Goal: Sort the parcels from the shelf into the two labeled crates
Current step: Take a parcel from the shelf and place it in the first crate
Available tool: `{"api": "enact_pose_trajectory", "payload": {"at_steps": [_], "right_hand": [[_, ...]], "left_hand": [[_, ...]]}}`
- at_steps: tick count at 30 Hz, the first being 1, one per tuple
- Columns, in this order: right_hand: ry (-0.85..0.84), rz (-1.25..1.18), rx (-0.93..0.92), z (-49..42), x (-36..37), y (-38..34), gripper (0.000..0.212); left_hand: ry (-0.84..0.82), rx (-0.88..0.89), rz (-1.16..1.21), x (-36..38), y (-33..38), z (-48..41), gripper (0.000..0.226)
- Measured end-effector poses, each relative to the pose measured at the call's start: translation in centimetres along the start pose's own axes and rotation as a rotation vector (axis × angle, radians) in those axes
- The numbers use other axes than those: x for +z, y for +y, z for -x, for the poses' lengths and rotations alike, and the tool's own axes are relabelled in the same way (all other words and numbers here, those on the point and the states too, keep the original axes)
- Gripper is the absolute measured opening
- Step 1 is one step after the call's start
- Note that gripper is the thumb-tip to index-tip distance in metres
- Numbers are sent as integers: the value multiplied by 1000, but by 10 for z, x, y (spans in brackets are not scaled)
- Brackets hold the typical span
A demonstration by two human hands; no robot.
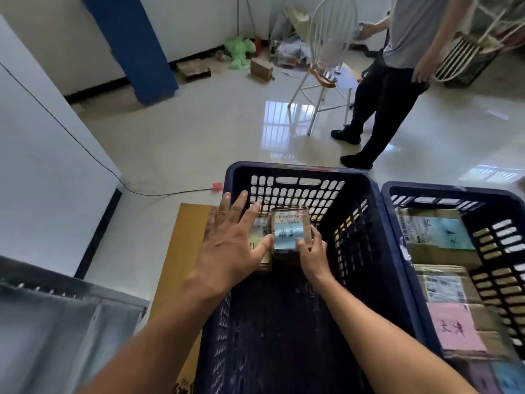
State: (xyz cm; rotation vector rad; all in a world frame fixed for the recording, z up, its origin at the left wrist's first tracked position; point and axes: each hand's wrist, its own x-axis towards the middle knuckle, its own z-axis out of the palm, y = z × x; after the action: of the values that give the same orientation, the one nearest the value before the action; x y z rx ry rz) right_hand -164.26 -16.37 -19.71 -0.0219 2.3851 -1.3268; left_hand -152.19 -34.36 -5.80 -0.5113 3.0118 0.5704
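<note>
On a glossy tiled floor (199,132) stand two blue crates. In the left crate (295,172), the right hand (311,251) grips a parcel (289,228); the left hand (233,243) hovers spread, empty. The right crate (454,191) holds parcels. A chair (326,52) stands beyond.

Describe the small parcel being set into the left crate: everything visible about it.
The small parcel is a brown cardboard box, its upper face bearing a white barcode label and a pale blue sticker with dark handwriting. It sits inside the left crate, near the far perforated wall. The right hand grips its near right corner; the left hand, fingers spread, touches its left side.
</note>
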Motion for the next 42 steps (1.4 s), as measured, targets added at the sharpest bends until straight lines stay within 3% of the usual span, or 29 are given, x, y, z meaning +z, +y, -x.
{"api": "enact_pose_trajectory", "payload": {"at_steps": [12,19,22,26,32,42], "right_hand": [[-115,-171,88,1,1,30,61],[-226,-22,111,-14,-2,22,78],[-159,108,84,-10,-9,15,86],[-163,275,-100,19,-37,-24,76],[-160,663,-571,82,-93,-102,70],[-207,692,-834,156,-96,-158,68]], "left_hand": [[-9,-51,19,3,-1,3,76],[-24,-53,-14,5,2,4,76],[-19,-62,-29,6,5,6,76],[17,-68,-18,5,17,12,75],[140,-88,-17,-4,48,31,72],[345,-273,29,-47,33,127,66]]}}
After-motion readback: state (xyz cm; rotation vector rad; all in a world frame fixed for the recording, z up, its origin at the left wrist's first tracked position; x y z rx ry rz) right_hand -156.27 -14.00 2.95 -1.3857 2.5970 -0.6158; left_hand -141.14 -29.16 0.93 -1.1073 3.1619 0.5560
